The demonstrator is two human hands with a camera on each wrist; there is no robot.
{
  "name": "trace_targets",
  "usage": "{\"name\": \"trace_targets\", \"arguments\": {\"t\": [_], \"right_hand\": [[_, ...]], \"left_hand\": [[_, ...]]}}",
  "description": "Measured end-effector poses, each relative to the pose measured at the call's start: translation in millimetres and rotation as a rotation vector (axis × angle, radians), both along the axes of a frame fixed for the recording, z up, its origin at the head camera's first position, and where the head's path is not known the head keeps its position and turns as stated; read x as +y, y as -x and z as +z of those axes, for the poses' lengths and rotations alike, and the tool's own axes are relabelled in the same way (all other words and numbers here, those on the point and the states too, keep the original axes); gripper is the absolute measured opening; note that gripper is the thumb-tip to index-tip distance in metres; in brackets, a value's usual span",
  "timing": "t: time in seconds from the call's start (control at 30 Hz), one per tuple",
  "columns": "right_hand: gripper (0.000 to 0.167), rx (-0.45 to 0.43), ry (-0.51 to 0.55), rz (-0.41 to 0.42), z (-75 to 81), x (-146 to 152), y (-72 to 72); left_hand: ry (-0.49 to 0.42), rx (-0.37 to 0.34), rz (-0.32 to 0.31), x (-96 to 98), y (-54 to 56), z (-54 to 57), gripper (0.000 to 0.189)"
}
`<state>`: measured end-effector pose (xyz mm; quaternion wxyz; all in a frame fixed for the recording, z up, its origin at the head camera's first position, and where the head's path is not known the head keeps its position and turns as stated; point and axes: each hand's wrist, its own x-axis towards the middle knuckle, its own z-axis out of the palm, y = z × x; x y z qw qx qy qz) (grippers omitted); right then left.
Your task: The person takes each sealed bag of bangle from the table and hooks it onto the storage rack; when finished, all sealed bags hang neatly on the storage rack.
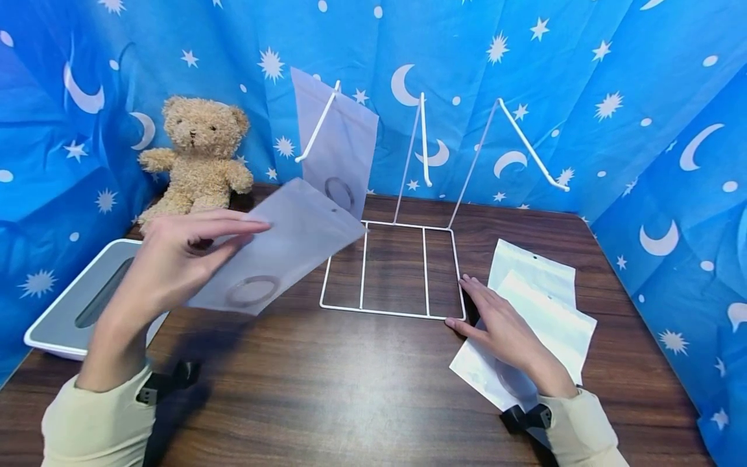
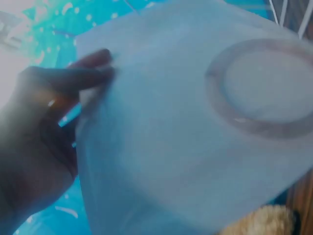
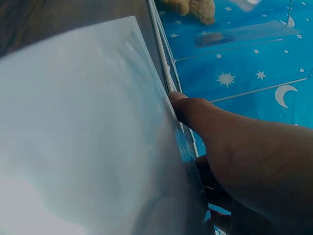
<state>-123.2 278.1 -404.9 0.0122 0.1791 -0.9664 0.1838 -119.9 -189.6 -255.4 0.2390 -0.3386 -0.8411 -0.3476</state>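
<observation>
My left hand [image 1: 175,259] pinches a translucent flat pouch [image 1: 303,227] by one edge and holds it tilted in the air, left of a white wire rack [image 1: 428,279]. A bangle-like ring [image 2: 217,93] shows through the film, and the pouch has a small hole near its far end. On the rack's left prong [image 1: 318,130] hangs a similar pouch [image 1: 344,139] with a ring inside. My right hand [image 1: 508,334] rests low at the rack's right front corner, fingers extended, thumb touching the frame. Under and beside it lie several white pouches [image 1: 548,318], partly covered.
At the left edge stands a grey-white tray [image 1: 64,305], partly hidden by my left arm. A tan teddy bear [image 1: 198,152] sits behind it. The rack's middle prong [image 1: 424,136] and right prong [image 1: 531,143] jut forward before a blue star-and-moon curtain [image 1: 455,39].
</observation>
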Motion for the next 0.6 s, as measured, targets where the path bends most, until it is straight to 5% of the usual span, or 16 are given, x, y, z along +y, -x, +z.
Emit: {"name": "trace_targets", "arguments": {"t": [0.13, 0.27, 0.47, 0.6], "right_hand": [[0.087, 0.016, 0.003, 0.002, 0.3, 0.6, -0.1], [0.086, 0.026, 0.008, 0.009, 0.2, 2.0, -0.3], [0.085, 0.045, 0.010, 0.032, 0.1, 3.4, -0.2], [0.085, 0.043, 0.011, 0.035, -0.5, 3.5, -0.3]], "left_hand": [[-0.163, -0.021, -0.201, 27.9, -12.1, 11.8, 0.038], [-0.362, -0.094, -0.331, 57.1, -14.7, 7.1, 0.033], [-0.650, -0.215, -0.421, 92.1, -6.1, -19.2, 0.031], [-0.733, -0.236, -0.419, 105.5, 5.1, -32.8, 0.030]]}}
